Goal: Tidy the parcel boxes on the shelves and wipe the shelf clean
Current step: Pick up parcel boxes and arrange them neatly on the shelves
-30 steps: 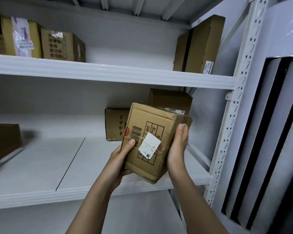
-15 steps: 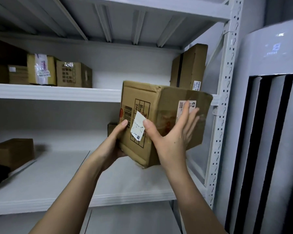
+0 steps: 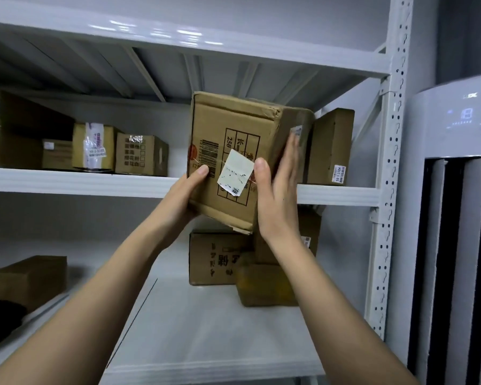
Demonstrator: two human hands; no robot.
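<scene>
Lifting a parcel box toward the upper shelf.

I am holding the parcel box point(image 3: 233, 162) tilted at frame centre, my left hand point(image 3: 185, 194) gripping its lower left edge and my right hand point(image 3: 277, 195) pressing flat along its right side. I am judging this the tidying step; next I am needing to slide it onto the upper shelf point(image 3: 75, 183), left of the upright box point(image 3: 331, 147).

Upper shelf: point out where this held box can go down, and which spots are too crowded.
Bare stretch of upper shelf between the printed box and the upright box; the held box sits before it. Left end is packed. Lower shelf is bare in front; boxes crowd its right rear.
</scene>
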